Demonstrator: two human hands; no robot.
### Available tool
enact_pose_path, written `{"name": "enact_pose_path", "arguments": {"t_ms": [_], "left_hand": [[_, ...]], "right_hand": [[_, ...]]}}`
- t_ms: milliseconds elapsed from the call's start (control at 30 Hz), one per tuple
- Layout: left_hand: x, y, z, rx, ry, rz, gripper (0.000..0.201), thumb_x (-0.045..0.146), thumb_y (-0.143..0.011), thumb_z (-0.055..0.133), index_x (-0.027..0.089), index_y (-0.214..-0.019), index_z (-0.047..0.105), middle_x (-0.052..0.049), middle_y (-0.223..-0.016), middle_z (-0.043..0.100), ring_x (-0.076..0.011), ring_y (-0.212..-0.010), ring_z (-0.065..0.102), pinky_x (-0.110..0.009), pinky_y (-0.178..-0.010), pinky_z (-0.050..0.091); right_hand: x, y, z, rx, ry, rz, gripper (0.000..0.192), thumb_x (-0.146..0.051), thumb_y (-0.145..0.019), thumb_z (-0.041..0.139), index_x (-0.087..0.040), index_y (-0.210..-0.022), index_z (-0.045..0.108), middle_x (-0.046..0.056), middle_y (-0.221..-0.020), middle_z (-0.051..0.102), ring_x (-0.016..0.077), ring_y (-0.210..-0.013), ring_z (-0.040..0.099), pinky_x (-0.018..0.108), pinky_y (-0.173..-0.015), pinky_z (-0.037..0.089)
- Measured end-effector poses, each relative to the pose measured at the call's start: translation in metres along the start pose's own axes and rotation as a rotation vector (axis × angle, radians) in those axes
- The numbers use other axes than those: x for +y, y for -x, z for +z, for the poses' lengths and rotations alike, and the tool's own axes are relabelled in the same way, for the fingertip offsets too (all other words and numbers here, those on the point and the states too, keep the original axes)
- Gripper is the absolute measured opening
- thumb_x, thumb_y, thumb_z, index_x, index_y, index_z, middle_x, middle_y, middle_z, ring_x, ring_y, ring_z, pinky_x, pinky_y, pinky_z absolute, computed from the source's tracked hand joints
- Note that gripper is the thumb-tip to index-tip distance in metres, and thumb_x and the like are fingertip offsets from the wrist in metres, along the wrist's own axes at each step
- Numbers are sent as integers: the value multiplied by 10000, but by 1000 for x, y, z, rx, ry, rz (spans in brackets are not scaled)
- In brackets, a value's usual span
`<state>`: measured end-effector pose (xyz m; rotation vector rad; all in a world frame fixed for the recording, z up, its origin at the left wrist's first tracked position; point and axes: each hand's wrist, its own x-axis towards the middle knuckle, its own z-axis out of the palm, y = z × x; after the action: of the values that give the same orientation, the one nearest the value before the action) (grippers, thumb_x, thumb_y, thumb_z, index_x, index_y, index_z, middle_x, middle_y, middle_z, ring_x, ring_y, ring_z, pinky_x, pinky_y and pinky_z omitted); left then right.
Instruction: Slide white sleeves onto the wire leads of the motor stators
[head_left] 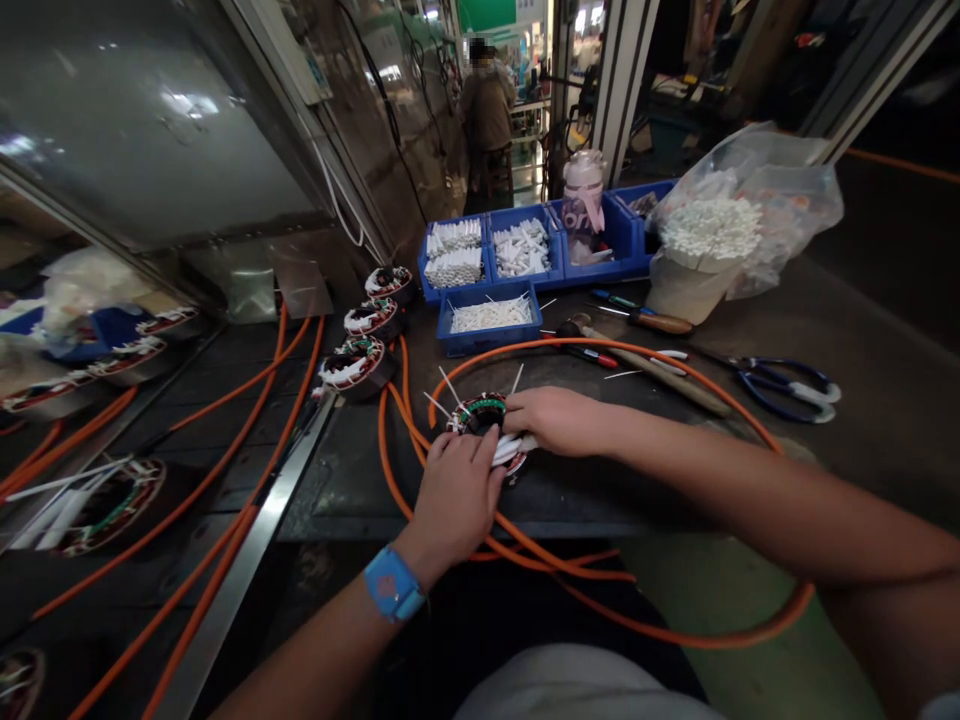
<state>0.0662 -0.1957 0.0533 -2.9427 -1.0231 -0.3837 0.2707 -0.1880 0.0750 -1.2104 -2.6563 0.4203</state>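
A motor stator (482, 405) with a green-lined winding ring sits on the dark bench in front of me. Thin white sticks poke up from its far edge. Across its near side lies a bundle of white sleeves (508, 450). My left hand (459, 487), with a blue band on its wrist, is closed around the left end of the sleeves, against the stator. From the right, my right hand (556, 420) reaches over the stator with curled fingers closed on the sleeves' other end. The fingertips of both hands are partly hidden.
Orange cables (386, 440) loop around the stator and over the bench edge. Several more stators (356, 365) stand at left. Behind are blue bins (525, 250) of white tubes, a small blue tray (491, 318), and a bag-lined tub (690, 265). Scissors (787, 385) and hand tools lie right.
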Motion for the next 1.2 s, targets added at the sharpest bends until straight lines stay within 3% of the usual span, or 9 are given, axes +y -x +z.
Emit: {"name": "enact_pose_path", "arguments": {"t_ms": [100, 267, 400, 567, 733, 900, 1033, 1200], "left_hand": [[1, 7, 11, 35, -65, -23, 493, 315, -853, 508, 120, -1299, 433, -118, -996, 582, -269, -955, 500, -446, -899, 372], [-4, 12, 23, 100, -52, 43, 454, 302, -871, 476, 123, -1287, 443, -111, -990, 573, -261, -961, 484, -443, -914, 360], [-6, 10, 28, 160, -13, 53, 411, 289, -871, 461, 96, -1234, 482, -124, -964, 571, -262, -941, 479, -451, -901, 357], [-5, 10, 28, 147, -14, 34, 397, 293, -869, 469, 111, -1221, 489, -119, -975, 578, -261, -944, 488, -449, -910, 363], [2, 6, 10, 54, -137, 31, 427, 329, -885, 450, 103, -1247, 465, -140, -1058, 588, -276, -1029, 502, -460, -966, 345], [6, -3, -7, -85, -92, 0, 379, 407, -838, 519, 122, -1088, 541, -112, -916, 604, -261, -865, 536, -422, -821, 412], [4, -1, 7, 12, -49, -32, 317, 403, -847, 514, 152, -1039, 550, -85, -874, 589, -247, -834, 510, -402, -777, 394], [1, 4, 25, 116, -52, -1, 343, 398, -878, 463, 144, -1089, 553, -85, -857, 587, -246, -823, 494, -415, -798, 376]], "right_hand": [[1, -6, -14, -98, -23, -43, 152, -189, -794, 578, -166, -930, 641, 55, -913, 577, 155, -784, 539, 249, -662, 370], [-1, -19, -31, -297, 79, -94, 147, -171, -788, 559, -153, -875, 676, 62, -852, 602, 136, -688, 522, 248, -580, 309], [2, -37, -33, -375, 191, -125, 176, -139, -763, 553, -167, -860, 697, 56, -809, 645, 138, -662, 521, 258, -557, 264], [5, -54, -33, -465, 243, -148, 193, -142, -730, 586, -191, -873, 706, 26, -773, 669, 137, -651, 522, 258, -538, 239], [-1, -43, -36, -421, 287, -138, 169, -173, -773, 562, -179, -876, 696, 49, -816, 653, 144, -655, 534, 259, -515, 232], [7, -17, -27, -226, 241, -216, 159, -200, -851, 511, -163, -887, 662, 56, -915, 612, 138, -729, 541, 251, -574, 299], [17, -16, -21, -169, 174, -279, 178, -182, -862, 487, -168, -855, 664, 42, -863, 613, 141, -764, 534, 250, -613, 318], [18, -39, -28, -264, 174, -267, 161, -170, -804, 535, -205, -801, 692, 20, -797, 635, 143, -724, 532, 257, -570, 278]]}}
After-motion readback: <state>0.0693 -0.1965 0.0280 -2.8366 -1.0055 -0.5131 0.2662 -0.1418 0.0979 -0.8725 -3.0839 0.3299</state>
